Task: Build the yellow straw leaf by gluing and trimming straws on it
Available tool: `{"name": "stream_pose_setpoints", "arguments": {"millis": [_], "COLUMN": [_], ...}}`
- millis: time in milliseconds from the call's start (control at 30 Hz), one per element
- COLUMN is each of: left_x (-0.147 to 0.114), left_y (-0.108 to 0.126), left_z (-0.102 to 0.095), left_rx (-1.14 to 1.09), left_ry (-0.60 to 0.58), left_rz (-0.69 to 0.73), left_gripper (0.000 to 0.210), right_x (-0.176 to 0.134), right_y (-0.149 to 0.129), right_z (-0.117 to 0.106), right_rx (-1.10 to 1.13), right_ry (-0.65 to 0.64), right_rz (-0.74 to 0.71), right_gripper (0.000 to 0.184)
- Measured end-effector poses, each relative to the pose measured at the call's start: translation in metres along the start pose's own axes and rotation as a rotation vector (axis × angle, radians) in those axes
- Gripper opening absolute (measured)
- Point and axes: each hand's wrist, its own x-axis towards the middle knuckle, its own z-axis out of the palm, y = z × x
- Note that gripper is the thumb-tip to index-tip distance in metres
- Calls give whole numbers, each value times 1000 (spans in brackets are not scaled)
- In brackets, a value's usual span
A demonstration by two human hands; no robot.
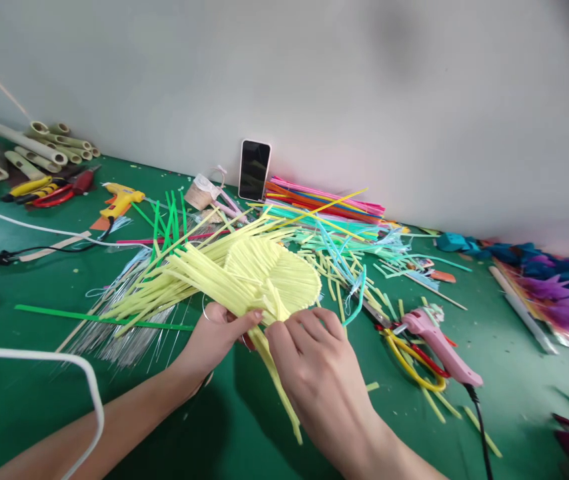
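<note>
While fingers [244, 325] grip yellow strips [209, 267], green tabletop [234, 433] (cluttered), grey wall [314, 87].

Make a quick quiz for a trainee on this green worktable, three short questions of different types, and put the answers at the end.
1. Which of these lies nearest the pink glue gun?
A) the phone
B) the yellow-handled scissors
C) the bamboo tubes

2. True or false: the phone lies flat on the table.

3. Fill the gap: the left hand and the right hand both hold strips coloured pale ____.

Key:
1. B
2. False; the phone stands propped up by the wall.
3. yellow
</note>
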Motion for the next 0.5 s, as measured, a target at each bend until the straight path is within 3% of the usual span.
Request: {"name": "stream_pose_setpoints", "arguments": {"millis": [100,167,233,300,400,500], "left_x": [-1,-1,0,0,1,0], "left_y": [2,3,5,6,6,6], "left_z": [0,-1,-3,-4,-3,-1], "left_rx": [-104,-169,-214,-234,-227,-216], "left_ry": [-35,-31,-12,-8,-34,-57], "left_rz": [-54,-94,-128,-152,-179,-171], "left_gripper": [28,31,33,35,32,33], "right_x": [-2,-14,-31,-47,-59,-56], "right_y": [1,4,9,14,16,11], "right_z": [-7,-12,-12,-5,13,29], "right_rx": [154,299,481,740,1155,1408], "right_ry": [27,82,134,185,151,22], "right_rz": [59,193,415,722,1148,1298], "right_gripper": [8,26,44,37,33,35]}}
